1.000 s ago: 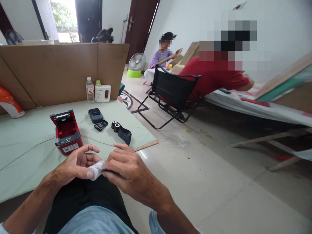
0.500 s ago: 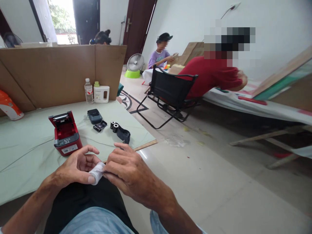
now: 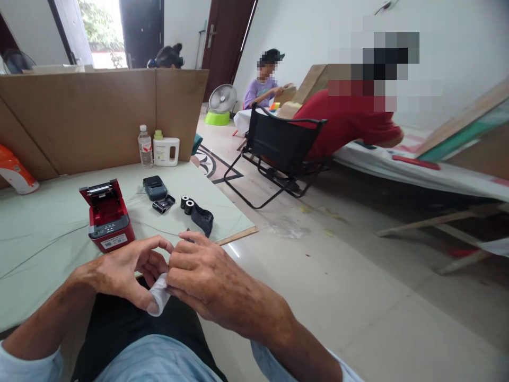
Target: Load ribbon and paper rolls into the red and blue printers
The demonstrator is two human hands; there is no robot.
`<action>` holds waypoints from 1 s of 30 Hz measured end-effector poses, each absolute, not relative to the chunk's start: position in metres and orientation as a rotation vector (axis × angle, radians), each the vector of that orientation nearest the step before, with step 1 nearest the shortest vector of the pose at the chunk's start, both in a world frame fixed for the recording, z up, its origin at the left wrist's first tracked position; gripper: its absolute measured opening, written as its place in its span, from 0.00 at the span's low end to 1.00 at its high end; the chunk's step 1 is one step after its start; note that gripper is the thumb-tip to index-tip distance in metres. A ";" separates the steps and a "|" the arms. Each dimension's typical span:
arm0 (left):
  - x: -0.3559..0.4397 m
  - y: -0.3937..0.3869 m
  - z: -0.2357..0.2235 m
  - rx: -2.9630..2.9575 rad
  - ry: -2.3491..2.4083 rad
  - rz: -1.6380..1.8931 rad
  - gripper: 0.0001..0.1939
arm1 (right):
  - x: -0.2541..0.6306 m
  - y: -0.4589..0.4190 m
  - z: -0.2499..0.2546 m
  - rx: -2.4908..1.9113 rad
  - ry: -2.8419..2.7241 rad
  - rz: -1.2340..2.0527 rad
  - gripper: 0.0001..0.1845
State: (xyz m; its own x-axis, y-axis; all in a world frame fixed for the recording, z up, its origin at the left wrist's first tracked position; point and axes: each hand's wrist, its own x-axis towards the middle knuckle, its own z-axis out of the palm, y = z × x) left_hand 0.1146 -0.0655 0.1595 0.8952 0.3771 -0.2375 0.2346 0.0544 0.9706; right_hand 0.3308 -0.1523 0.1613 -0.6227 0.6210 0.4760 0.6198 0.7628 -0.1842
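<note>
Above my lap, both hands are on a small white paper roll (image 3: 159,298). My left hand (image 3: 129,270) cups it with the thumb against its near end and the fingers curled behind. My right hand (image 3: 210,273) pinches its right side; the fingertips are partly hidden by the hand. Beyond my left hand stands a red and black receipt printer (image 3: 108,217), its lid raised and its bay exposed. Farther back lie a small dark portable printer (image 3: 155,188), a black piece (image 3: 164,204) beside it, and two small black rolls (image 3: 186,204) with a loose dark strip (image 3: 202,218).
A cardboard partition (image 3: 99,122) borders the table's (image 3: 51,249) far side, with a water bottle (image 3: 145,147) and a white jug (image 3: 166,151) before it. An orange and white bottle (image 3: 18,170) is at left. Right of the table are a black folding chair (image 3: 278,140) and a seated person in red.
Both hands have shifted slightly, and the white roll sits a little lower and looks more loosened at its near end. Objects on the table have stayed put.
</note>
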 end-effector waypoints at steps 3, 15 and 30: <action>0.118 -0.065 0.166 1.557 0.513 0.054 0.40 | 0.329 -0.151 0.163 -0.889 -2.457 0.008 0.11; 0.119 -0.066 0.172 1.636 0.532 0.068 0.42 | 0.331 -0.151 0.168 -0.872 -2.489 -0.023 0.12; 0.107 -0.076 0.150 1.416 0.580 0.388 0.45 | 0.333 -0.162 0.164 -0.942 -2.265 -0.195 0.15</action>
State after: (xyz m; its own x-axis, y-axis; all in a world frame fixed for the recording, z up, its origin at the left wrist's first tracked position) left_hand 0.1066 -0.0765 0.1504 0.8029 0.5781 -0.1453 0.0861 0.1286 0.9879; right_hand 0.3333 -0.1624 0.1643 -0.5168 0.5762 0.6331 0.6761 0.7284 -0.1110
